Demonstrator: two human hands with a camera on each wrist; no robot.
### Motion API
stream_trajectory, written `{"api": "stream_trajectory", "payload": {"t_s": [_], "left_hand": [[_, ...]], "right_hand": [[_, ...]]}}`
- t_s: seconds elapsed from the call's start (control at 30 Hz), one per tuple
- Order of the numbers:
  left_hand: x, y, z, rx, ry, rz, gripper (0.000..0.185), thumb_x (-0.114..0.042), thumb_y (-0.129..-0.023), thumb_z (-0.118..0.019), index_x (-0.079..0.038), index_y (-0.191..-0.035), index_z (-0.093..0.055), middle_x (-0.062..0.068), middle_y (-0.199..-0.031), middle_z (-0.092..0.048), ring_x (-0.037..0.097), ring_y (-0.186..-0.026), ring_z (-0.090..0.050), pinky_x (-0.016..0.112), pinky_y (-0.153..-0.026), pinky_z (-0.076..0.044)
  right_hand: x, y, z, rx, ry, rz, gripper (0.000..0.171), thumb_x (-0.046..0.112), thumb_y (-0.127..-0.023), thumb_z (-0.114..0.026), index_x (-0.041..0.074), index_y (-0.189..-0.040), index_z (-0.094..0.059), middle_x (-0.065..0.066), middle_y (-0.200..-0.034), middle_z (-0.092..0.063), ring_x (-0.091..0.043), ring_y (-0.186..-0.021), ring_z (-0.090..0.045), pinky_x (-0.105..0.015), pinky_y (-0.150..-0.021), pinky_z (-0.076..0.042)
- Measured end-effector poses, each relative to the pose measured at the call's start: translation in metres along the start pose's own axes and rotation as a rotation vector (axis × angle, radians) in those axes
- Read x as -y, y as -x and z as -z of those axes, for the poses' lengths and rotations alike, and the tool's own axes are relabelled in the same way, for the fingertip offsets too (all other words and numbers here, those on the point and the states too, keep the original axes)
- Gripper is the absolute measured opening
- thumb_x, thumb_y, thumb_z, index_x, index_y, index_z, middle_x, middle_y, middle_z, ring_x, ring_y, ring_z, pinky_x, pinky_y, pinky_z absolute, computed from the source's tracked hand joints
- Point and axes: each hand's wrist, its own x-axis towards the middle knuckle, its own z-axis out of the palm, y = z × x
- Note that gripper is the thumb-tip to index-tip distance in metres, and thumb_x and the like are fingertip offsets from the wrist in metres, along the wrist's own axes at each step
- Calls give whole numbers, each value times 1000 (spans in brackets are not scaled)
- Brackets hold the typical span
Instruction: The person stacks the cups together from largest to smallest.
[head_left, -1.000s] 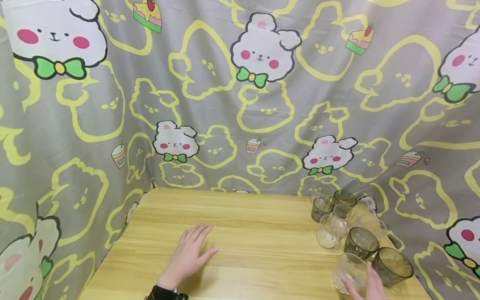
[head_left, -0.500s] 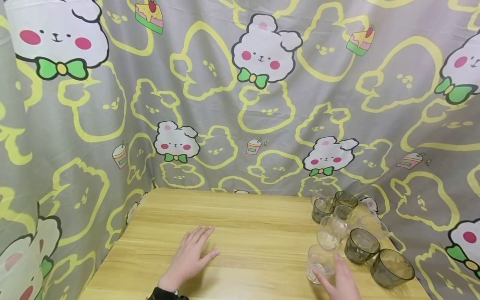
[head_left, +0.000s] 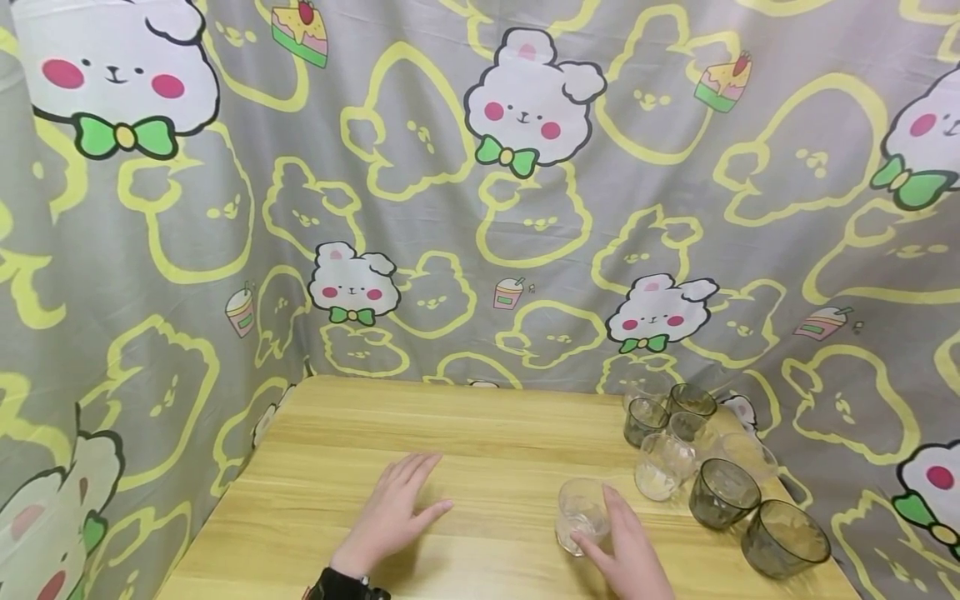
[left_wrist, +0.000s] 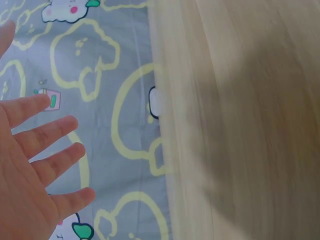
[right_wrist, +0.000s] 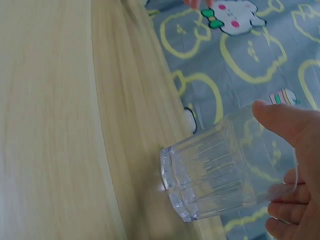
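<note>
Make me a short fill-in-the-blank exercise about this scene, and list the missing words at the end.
1. The left hand is holding ____.
2. In the head view, the clear glass in the right hand is to the ____ of the nearest dark glass.
3. On the patterned cloth, the white cartoon animals' bow ties are mostly ____.

Missing words: nothing; left; green.

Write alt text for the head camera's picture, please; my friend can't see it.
A person's right hand holds a clear glass at a wooden table, with the left hand open and empty. More glasses, some clear and some dark, stand together along the table's right side. Behind hangs a gray cloth printed with cartoon rabbits.
</note>
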Motion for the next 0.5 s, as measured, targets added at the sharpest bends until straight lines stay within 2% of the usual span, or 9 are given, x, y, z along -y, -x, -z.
{"api": "stream_trajectory", "payload": {"t_s": [0.2,0.5], "left_hand": [[-7,-7,-4,10,24,-24,76,-62,-89,-54,-13,-147,-42,7,-149,-48,31,-136,-45,59,-116,-32],[-13,-14,-14,59,50,-51,82,-55,-84,-66,-13,-149,-38,6,-151,-45,31,-138,-43,57,-117,-31]], "right_hand": [[19,-7,-12,34,-15,33,88,47,-82,-74,-6,-143,-38,-29,-144,-45,-48,-129,-46,-63,-106,-40],[36,-18,-25,74,-13,86,88,48,-82,-73,-5,-144,-40,-23,-146,-45,-41,-134,-46,-56,-111,-40]]}}
